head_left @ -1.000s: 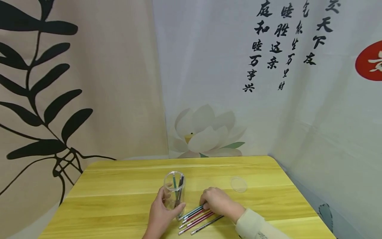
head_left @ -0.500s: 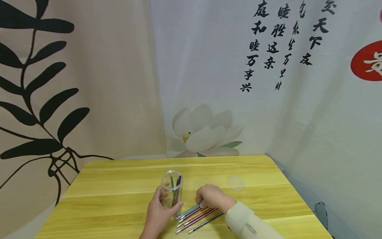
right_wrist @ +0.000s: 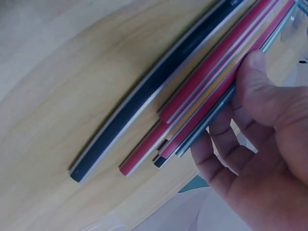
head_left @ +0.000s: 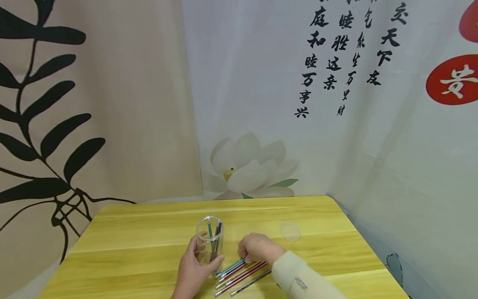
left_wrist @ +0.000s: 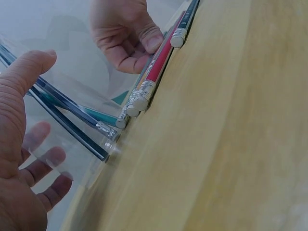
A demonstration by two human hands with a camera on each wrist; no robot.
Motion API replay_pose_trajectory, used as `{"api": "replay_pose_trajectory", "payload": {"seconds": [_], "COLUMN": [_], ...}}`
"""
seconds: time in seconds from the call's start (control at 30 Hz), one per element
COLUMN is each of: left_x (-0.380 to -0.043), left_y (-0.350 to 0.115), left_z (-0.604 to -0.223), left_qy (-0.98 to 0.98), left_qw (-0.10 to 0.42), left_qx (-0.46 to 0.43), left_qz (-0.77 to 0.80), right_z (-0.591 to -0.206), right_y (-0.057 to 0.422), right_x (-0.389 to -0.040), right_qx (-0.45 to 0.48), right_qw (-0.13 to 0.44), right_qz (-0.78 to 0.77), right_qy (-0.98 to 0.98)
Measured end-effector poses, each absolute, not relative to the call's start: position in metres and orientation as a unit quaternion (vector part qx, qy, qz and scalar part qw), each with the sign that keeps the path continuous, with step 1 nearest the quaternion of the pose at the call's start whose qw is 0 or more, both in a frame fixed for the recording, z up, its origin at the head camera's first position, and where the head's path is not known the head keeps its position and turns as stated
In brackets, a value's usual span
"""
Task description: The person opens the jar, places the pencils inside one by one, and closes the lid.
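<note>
A: Left hand (head_left: 196,270) first: fingers wrapped round one side of a clear cup (head_left: 205,257), thumb along the other.

B: Plastic by the look of it, a smooth tall cylinder with a thick round rim! And leaning inside it, slim pencils (head_left: 215,246), one teal among dark ones, seen straight through the wall.

A: Over to the right hand (head_left: 259,248), fingers curled, thumb pressing in: it's pinching a teal pencil (head_left: 232,267) at the edge of the loose bunch, just beside the cup.

B: Lovely detail from the wrist: red pencils (head_left: 244,277) side by side under that hand, glossy, with pale stripes running their length and flat, blunt ends.

A: And at the other end, ridged silvery bands with stubby white erasers! A dark pencil (head_left: 251,283) lies slightly apart on the outer side.

B: A cream sleeve (head_left: 295,274) covers the right wrist. Further out, a thin transparent disc (head_left: 290,231) lies flat on the surface (head_left: 138,253), yellow with streaky wood grain.

A: Behind it all hangs pale, softly creased cloth (head_left: 257,83), printed with black leaves, brushed characters and a white lotus.
</note>
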State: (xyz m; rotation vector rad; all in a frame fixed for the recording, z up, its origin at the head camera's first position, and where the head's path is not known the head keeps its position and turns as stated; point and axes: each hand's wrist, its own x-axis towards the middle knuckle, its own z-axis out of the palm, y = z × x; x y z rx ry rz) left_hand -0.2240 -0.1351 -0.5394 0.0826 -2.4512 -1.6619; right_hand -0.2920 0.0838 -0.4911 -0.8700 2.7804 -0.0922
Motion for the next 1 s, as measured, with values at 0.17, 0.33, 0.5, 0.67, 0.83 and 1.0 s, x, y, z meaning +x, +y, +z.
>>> {"api": "replay_pose_trajectory", "payload": {"seconds": [0.17,0.33,0.5,0.67,0.83,1.0], "left_x": [-0.223,-0.224,-0.225,-0.225,-0.223,-0.224], "left_y": [-0.135,-0.135,-0.137,-0.139,-0.136,-0.137], "left_z": [-0.539,-0.541,-0.542,-0.539,-0.54,-0.542], "left_qy": [-0.823,-0.825,-0.828,-0.83,-0.826,-0.821], "left_qw": [0.084,0.087,0.088,0.089,0.084,0.083], "left_qx": [0.03,0.02,0.017,0.025,0.021,0.025], "left_qz": [-0.562,-0.558,-0.554,-0.55,-0.557,-0.564], "right_z": [-0.493,-0.495,-0.495,-0.493,-0.487,-0.469], "right_y": [0.081,0.081,0.082,0.083,0.099,0.138], "right_x": [-0.293,-0.293,-0.293,-0.293,-0.29,-0.293], "right_qx": [-0.293,-0.292,-0.305,-0.309,-0.335,-0.358], "right_qw": [0.124,0.126,0.114,0.109,0.1,0.045], "right_qz": [-0.008,0.004,-0.001,-0.019,-0.05,-0.116], "right_qy": [0.948,0.948,0.945,0.945,0.935,0.925]}}
